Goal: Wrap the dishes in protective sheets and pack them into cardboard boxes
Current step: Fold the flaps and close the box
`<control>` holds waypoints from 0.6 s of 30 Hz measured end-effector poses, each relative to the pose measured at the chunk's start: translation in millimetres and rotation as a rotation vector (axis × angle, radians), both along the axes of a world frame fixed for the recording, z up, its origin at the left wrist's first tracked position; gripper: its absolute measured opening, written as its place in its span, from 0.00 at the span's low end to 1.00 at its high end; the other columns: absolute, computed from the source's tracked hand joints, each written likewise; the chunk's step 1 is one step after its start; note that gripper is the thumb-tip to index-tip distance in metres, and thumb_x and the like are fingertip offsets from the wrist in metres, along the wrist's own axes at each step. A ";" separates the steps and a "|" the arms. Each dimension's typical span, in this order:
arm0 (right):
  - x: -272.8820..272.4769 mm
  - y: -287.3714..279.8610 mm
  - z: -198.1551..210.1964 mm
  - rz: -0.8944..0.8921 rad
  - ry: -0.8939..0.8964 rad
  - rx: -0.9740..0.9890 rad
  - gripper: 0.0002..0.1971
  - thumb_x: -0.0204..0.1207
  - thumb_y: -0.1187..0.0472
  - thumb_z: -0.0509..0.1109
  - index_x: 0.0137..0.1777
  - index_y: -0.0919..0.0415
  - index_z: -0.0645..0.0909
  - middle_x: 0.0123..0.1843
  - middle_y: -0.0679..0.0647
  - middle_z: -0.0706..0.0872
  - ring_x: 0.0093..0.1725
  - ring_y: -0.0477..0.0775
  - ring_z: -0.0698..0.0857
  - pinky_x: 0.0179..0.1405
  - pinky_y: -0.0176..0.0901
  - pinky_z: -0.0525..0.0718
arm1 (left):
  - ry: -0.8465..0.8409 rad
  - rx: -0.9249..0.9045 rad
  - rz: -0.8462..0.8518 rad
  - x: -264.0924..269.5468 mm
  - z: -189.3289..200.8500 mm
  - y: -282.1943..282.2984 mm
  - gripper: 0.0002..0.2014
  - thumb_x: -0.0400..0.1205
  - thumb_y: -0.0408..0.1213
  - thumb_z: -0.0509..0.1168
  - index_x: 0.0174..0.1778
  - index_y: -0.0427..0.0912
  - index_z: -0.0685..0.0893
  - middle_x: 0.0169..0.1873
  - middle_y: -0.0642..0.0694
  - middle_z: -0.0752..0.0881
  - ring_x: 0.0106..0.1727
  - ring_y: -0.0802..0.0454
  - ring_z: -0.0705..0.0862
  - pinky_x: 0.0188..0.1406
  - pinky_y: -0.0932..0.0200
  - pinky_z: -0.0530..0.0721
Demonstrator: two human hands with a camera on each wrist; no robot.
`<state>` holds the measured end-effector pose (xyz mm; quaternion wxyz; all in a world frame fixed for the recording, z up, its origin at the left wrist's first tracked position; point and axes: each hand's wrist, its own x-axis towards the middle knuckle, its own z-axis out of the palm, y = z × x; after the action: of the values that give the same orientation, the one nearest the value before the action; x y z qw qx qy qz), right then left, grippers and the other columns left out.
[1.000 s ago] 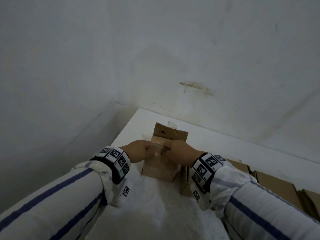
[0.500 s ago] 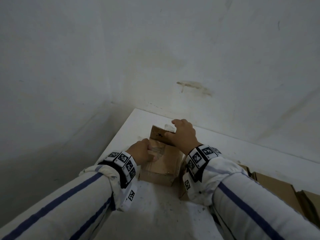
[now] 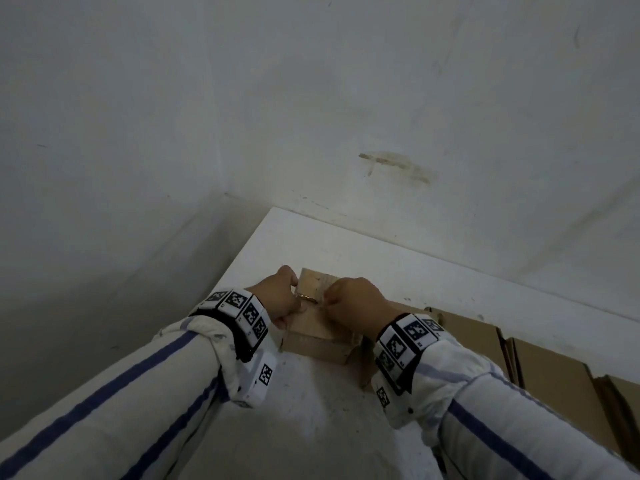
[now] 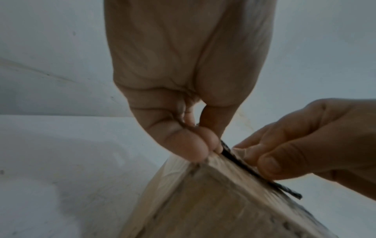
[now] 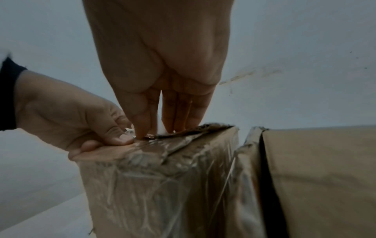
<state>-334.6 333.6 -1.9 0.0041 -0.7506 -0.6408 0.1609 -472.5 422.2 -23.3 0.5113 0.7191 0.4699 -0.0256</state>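
The left hand (image 4: pixel 183 96) comes down from the top of the frame, its thumb and fingertips (image 4: pixel 195 145) pinching the upper edge of a cardboard box (image 4: pixel 213 201) — the surface looks glossy (perhaps taped). From the right, the right hand (image 4: pixel 305 145) pinches the same edge, just beside. Behind lie a white table (image 4: pixel 61 161) and wall (image 4: pixel 50 48).

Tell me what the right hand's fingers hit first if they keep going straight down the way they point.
The right hand points down at the cardboard box; its fingertips already meet the taped top seam, so likely the flap there.
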 end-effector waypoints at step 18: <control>9.0 4.1 -3.5 -0.070 0.084 -0.069 0.13 0.78 0.55 0.66 0.57 0.60 0.85 0.54 0.58 0.80 0.58 0.59 0.78 0.54 0.44 0.74 | 0.078 0.100 -0.119 4.7 14.2 -5.3 0.23 0.82 0.25 0.53 0.70 0.52 0.66 0.38 0.39 0.79 0.36 0.40 0.83 0.43 0.46 0.88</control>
<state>-325.6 337.7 -5.4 0.0105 -0.7650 -0.6074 0.2140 -467.8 416.9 -9.1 0.4534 0.7689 0.4467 -0.0603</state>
